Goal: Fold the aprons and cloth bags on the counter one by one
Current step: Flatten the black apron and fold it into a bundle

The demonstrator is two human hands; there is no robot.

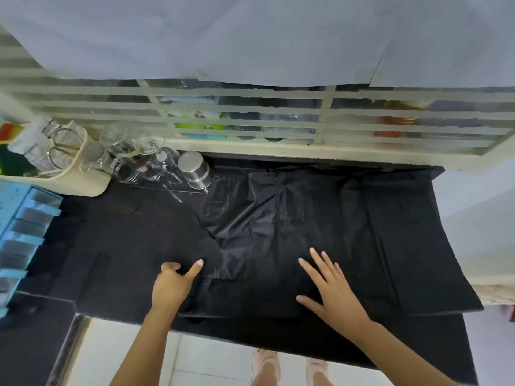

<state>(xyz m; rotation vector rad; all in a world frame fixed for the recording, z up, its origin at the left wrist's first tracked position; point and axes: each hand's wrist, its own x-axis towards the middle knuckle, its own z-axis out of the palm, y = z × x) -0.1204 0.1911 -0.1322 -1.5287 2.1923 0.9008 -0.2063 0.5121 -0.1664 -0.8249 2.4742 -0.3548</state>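
A black, shiny, wrinkled apron lies spread over the dark counter, reaching from the back wall to the front edge and hanging a little over it. My left hand sits at the apron's left edge near the front, fingers curled and thumb stretched out, pinching the fabric edge. My right hand lies flat on the apron, fingers spread and straight, pressing the cloth down. No cloth bag can be told apart from the black fabric.
At the back left stand several glasses, a steel cup and a cream basket with scissors. Blue drawers line the left edge. A barred window runs behind the counter. My feet show on the tiled floor below.
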